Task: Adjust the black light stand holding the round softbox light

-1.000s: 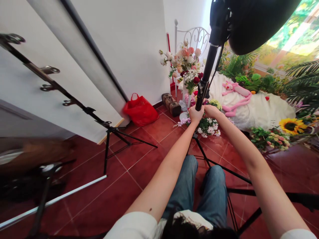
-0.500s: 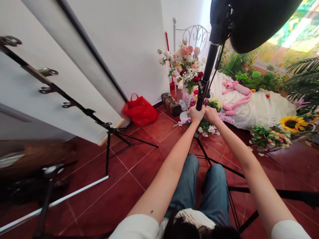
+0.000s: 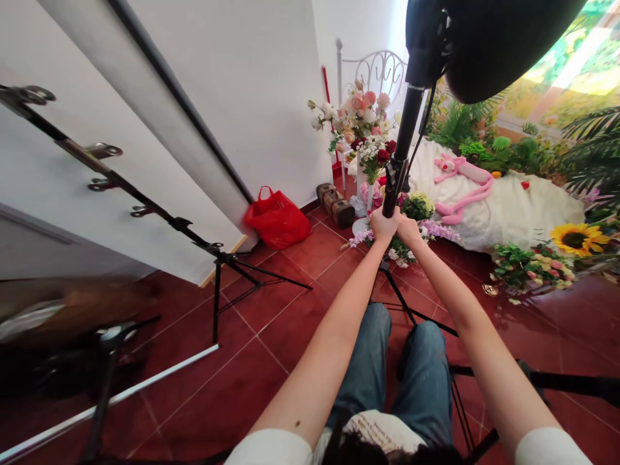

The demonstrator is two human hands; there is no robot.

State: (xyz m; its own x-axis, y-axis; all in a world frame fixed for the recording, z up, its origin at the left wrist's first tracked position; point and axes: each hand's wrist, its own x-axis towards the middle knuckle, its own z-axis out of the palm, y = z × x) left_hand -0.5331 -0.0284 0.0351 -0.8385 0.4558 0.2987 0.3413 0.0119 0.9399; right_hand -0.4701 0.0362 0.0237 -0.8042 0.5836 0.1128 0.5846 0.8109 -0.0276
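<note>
Both my hands are on a black light stand (image 3: 411,123) in front of me. My left hand (image 3: 385,225) is wrapped round its pole, just below a clamp collar. Close against it, my right hand (image 3: 407,230) is closed at the same height on the stand; its fingertips are hidden, so the exact part it grips does not show. A large black lamp head (image 3: 494,45) sits on top of the pole, with a cable hanging beside it. The stand's thin legs (image 3: 400,290) spread over the floor near my knees.
At left a second black stand (image 3: 216,303) with clips leans by white panels, and a white rod (image 3: 159,371) lies on red tiles. Ahead are a red bag (image 3: 278,219), a brown case (image 3: 335,205), flowers (image 3: 363,113) and a pink plush toy (image 3: 467,184) on white cloth.
The view has shifted slightly, so the surroundings sit a little further right and lower. My right hand has moved slightly closer to my left; both stay on the stand.
</note>
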